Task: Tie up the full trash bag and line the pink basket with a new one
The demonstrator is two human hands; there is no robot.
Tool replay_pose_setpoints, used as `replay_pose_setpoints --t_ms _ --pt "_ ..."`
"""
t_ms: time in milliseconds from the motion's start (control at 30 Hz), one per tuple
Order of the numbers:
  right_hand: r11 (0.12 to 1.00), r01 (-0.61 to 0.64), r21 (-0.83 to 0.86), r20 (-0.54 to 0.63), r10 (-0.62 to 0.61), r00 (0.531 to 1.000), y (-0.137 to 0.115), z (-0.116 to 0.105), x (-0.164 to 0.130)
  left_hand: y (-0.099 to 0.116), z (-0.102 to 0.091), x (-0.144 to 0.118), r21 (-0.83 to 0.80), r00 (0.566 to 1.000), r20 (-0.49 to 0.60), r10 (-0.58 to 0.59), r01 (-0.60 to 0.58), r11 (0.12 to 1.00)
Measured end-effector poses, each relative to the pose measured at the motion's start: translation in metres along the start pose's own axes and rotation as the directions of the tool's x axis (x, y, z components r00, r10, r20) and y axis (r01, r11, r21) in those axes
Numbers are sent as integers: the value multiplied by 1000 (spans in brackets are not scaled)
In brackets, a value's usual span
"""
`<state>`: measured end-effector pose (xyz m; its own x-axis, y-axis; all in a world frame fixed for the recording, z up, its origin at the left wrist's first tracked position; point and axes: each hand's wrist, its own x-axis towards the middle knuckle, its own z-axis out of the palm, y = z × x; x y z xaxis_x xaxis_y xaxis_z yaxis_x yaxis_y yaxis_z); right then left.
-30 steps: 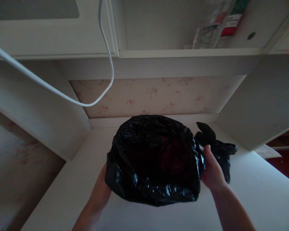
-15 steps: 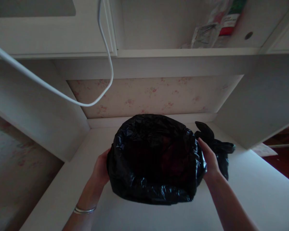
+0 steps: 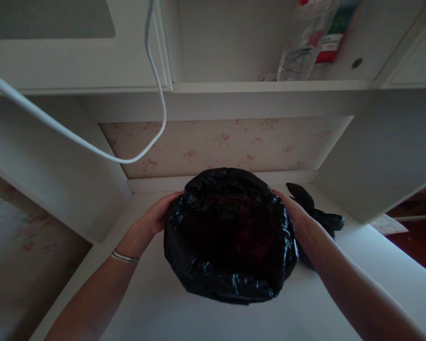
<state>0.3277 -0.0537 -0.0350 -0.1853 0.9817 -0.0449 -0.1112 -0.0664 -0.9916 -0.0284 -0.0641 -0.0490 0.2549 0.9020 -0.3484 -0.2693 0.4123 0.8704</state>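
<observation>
A trash bin lined with a black garbage bag stands in the middle of the white surface, its mouth facing up. The bag is folded over the rim all round, and a dark reddish tint shows inside. My left hand is closed against the far left side of the rim, its fingertips hidden behind the plastic. On the far right side my right hand holds the rim likewise, fingers mostly out of sight. Just beyond my right forearm lies a knotted black plastic bag, partly covered by that arm.
A white cable loops down in front at upper left. Above runs a shelf edge with clear plastic packaging on it. White panels wall both sides, and floral wallpaper covers the back.
Both hands have slid along the sides of the rim toward its far edge. My right forearm now covers more of the knotted bag. The lined bin has barely shifted.
</observation>
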Motion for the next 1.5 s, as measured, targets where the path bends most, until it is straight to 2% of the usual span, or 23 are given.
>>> replay_pose_setpoints --t_ms 167,233,333,467,633,700,767,833,933,1033,1100,1167,1267,1333,1400,1500 --pt "995 -96 1 77 95 992 -10 -1 5 16 8 -4 120 992 -21 125 -121 985" --pt "995 -63 -81 32 66 997 -11 -2 11 22 13 -7 165 982 -39 184 -175 971" --pt "967 45 -249 -128 -79 989 -10 -7 27 25 19 -9 238 955 -60 292 -270 933" --pt "870 192 -455 -246 -330 912 -11 -13 46 23 25 -6 341 898 -61 435 -391 855" --pt "658 351 -666 -166 -590 790 -17 -11 40 21 30 -7 481 831 -88 549 -447 754" --pt "594 396 -700 -132 -653 745 -19 -9 35 22 32 -8 523 820 -92 565 -443 728" --pt "555 415 -721 -118 -688 716 -20 -10 33 24 33 -8 543 827 -100 554 -421 726" --pt "565 389 -728 -124 -666 736 -19 -13 33 24 33 -7 537 843 -124 523 -386 750" --pt "675 286 -680 -150 -511 847 -21 -17 35 22 32 -5 498 847 -179 501 -361 788" --pt "797 184 -575 -180 -343 922 -26 -16 34 22 30 -5 417 875 -158 458 -361 834" --pt "847 120 -519 -194 -253 948 -28 -13 36 25 29 -4 388 908 -120 402 -330 861" --pt "858 79 -508 -176 -194 965 -29 -11 40 29 29 -3 421 924 -118 365 -286 861" --pt "807 116 -580 -118 -224 968 -25 -10 48 33 30 2 494 916 -145 374 -260 830" --pt "762 153 -629 -115 -285 951 -23 -10 50 33 32 5 513 893 -165 419 -286 810" --pt "710 188 -678 -143 -379 914 -21 -10 49 31 34 6 538 849 -189 493 -330 776" --pt "613 263 -745 -152 -540 828 -23 -6 41 26 35 6 587 743 -248 622 -395 706"
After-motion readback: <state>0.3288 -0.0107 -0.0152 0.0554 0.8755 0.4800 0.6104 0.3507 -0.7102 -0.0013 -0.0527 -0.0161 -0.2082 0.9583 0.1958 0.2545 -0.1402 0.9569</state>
